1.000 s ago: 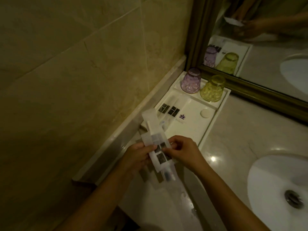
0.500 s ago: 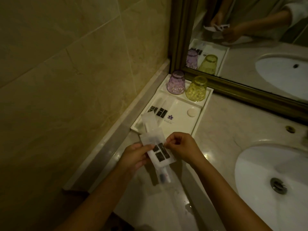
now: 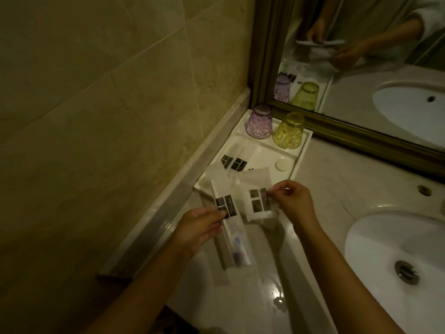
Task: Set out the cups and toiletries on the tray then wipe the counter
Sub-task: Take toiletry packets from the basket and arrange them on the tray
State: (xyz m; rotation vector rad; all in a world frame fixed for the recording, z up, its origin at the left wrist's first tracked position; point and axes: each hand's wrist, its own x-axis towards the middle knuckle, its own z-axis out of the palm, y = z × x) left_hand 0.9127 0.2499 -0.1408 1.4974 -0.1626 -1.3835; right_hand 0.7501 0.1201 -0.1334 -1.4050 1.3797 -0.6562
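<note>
A long, clear plastic toothbrush packet (image 3: 231,227) with a black label runs lengthwise from near the person up toward the white rectangular tray (image 3: 302,155), pinched at its left edge by the left hand (image 3: 199,227). Just beside it, the right hand (image 3: 292,201) pinches a smaller squarish white sachet (image 3: 258,196) above the tray's near end. An upturned purple cup (image 3: 259,122) and yellow cup (image 3: 289,131) stand at the tray's far end on the marble tabletop (image 3: 356,186).

Two cups (image 3: 273,128) on the tray's (image 3: 302,155) far end.
</note>
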